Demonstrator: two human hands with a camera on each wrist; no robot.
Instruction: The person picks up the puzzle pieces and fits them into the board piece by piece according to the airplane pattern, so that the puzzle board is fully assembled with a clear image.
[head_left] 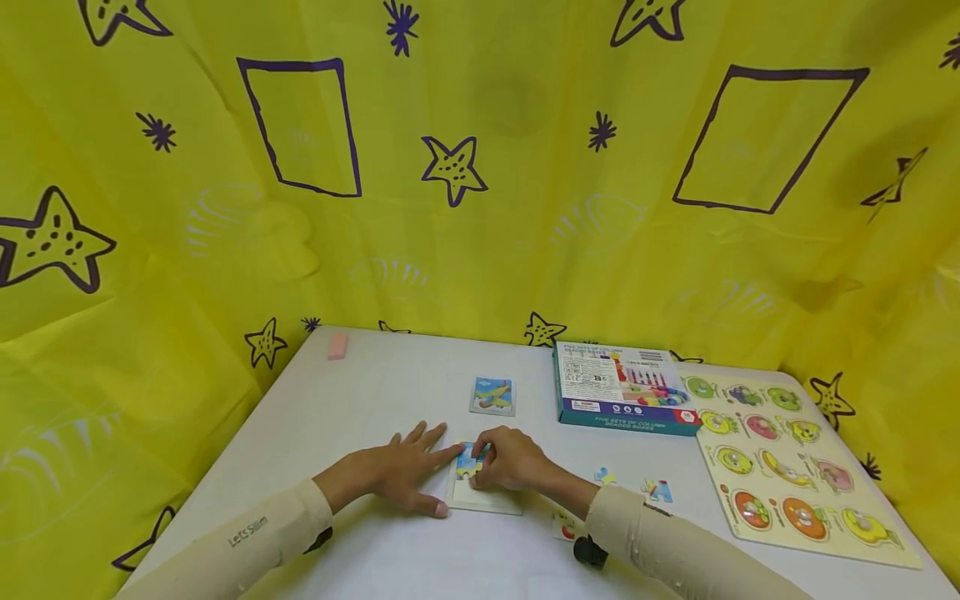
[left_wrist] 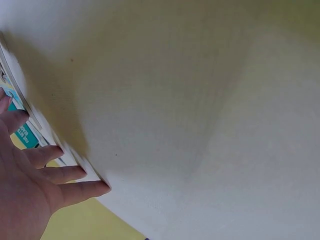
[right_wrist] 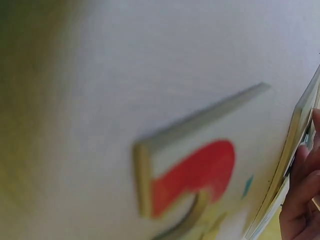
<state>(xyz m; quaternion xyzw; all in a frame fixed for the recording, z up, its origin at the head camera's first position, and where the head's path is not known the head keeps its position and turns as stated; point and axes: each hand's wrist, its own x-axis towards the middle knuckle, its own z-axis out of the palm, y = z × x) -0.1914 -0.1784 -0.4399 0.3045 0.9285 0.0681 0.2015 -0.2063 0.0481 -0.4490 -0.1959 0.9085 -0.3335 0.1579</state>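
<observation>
A small puzzle board [head_left: 486,502] lies on the white table, with blue and yellow puzzle pieces [head_left: 468,460] in its upper left part. My left hand [head_left: 405,471] lies spread beside it, fingers straight, index fingertip at its left edge. Over the board my right hand [head_left: 512,460] has its fingers curled, thumb and index finger pinching a puzzle piece that they largely hide. In the right wrist view the curled fingers [right_wrist: 300,195] sit by the board's edge [right_wrist: 286,155]. A loose puzzle piece with a red shape [right_wrist: 200,170] lies nearby, close to my right forearm.
Two loose puzzle pieces [head_left: 657,490] lie right of my right hand. Beyond the board is a small airplane picture [head_left: 492,396]. A boxed toy [head_left: 626,387] and a fruit puzzle board [head_left: 862,500] occupy the right side. A pink block [head_left: 337,346] sits far left, before a yellow curtain [head_left: 480,250].
</observation>
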